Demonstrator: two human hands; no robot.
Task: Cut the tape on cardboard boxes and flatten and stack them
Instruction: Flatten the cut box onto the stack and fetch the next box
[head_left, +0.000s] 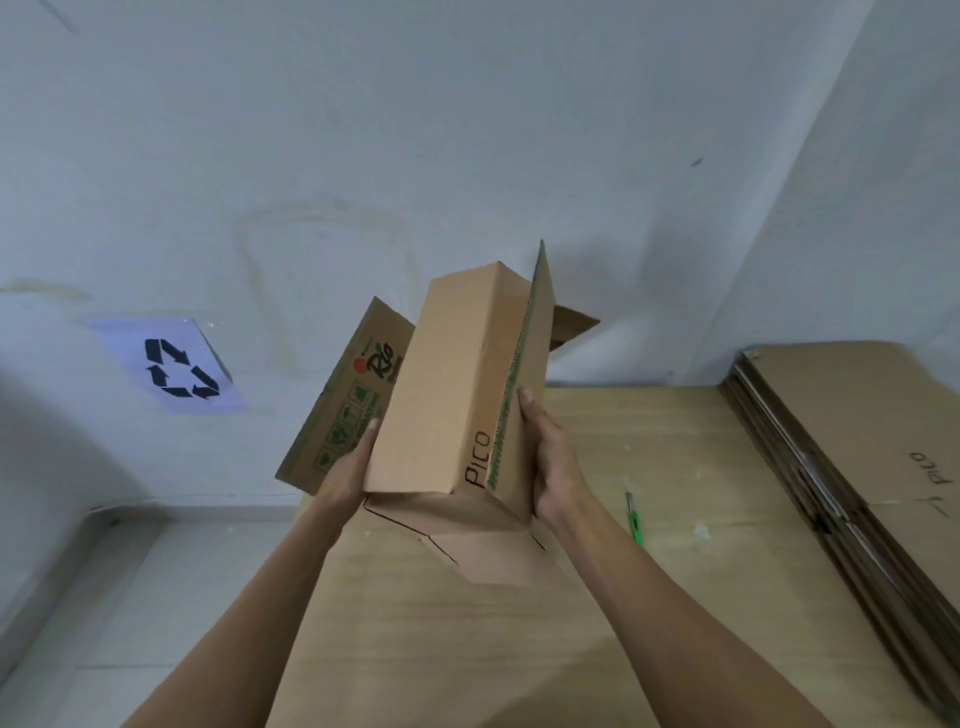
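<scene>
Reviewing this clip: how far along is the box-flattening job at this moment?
Done: a stack of flattened boxes lies at right, and the green cutter is set down on the cardboard surface. In hand: the left hand and right hand hold a box up, flaps open, seemingly already cut. Left: this box is not yet flat or stacked.

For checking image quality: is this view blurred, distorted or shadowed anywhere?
Head view: wide-angle distortion bends the wall lines; the sign looks slightly smeared; the box casts a soft shadow on the table; no glare.
</scene>
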